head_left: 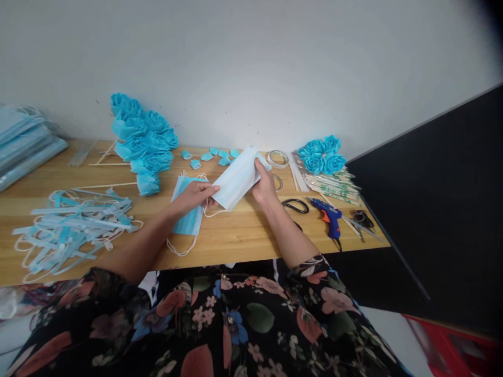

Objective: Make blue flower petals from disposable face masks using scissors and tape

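Note:
A pale blue face mask (238, 179) is stretched between my two hands above the table. My left hand (198, 195) pinches its lower left end, where a white ear loop dangles. At the upper right end, my right hand (264, 183) grips it with the thumb on top and the fingers behind, partly hidden. Beneath my left hand lies a second blue face mask (189, 220), its ear loops spread on the wood. Beyond the held mask are several small blue cut pieces (206, 156). Black-handled scissors (296, 206) rest right of my right wrist, partly covered.
Cut mask strips with loops (78, 225) heap at left on the wooden table (157, 204). Blue paper-like flowers (145, 136) stand behind, with another bunch (322, 154) at right. A blue glue gun (330, 215), tape roll (277, 159) and packed sticks (334, 184) lie right; packaged masks (25, 141) far left.

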Action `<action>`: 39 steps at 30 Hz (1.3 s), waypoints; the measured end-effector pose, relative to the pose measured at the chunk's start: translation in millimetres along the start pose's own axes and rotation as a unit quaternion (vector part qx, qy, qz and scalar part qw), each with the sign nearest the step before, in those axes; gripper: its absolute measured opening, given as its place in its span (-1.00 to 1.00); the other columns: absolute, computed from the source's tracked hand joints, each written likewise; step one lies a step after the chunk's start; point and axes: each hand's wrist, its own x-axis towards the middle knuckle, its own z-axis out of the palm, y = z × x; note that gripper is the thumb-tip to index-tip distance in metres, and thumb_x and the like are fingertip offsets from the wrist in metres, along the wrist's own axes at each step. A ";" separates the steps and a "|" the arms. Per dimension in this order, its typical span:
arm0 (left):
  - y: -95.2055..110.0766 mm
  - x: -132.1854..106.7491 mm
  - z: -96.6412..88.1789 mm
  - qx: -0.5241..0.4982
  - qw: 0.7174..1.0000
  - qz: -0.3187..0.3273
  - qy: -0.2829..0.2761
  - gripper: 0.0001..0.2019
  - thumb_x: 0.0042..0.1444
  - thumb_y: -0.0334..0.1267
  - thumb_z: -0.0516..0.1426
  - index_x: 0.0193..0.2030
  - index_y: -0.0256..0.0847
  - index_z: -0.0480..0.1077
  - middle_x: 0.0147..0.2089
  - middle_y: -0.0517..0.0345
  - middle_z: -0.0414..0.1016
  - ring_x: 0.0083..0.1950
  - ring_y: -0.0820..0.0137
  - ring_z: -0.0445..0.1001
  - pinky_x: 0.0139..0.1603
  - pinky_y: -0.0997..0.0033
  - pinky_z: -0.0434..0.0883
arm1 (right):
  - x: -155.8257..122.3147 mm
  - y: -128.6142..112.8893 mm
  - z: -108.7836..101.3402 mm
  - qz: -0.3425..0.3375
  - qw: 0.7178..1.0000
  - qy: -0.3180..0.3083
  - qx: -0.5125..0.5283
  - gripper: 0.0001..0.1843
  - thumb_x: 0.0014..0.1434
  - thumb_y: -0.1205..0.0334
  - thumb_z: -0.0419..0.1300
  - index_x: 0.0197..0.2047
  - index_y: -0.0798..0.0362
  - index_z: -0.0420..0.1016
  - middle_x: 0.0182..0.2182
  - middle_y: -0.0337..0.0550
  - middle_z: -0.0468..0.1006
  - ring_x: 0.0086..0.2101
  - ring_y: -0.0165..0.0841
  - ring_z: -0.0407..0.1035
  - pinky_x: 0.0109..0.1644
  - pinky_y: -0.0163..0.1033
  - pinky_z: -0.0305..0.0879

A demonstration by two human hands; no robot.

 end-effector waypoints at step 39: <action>-0.8 1.5 4.9 -0.195 0.968 -0.076 0.138 -0.41 -0.26 0.09 0.43 -0.17 -0.31 0.54 -0.22 -0.05 0.66 -0.27 0.20 0.57 -0.26 0.29 0.45 | -22.5 -33.6 6.4 -0.176 0.948 -0.190 -0.182 -0.06 0.17 -0.54 -0.08 0.50 -0.34 -0.03 0.53 -0.31 -0.09 0.49 -0.22 -0.23 0.49 0.08 -0.16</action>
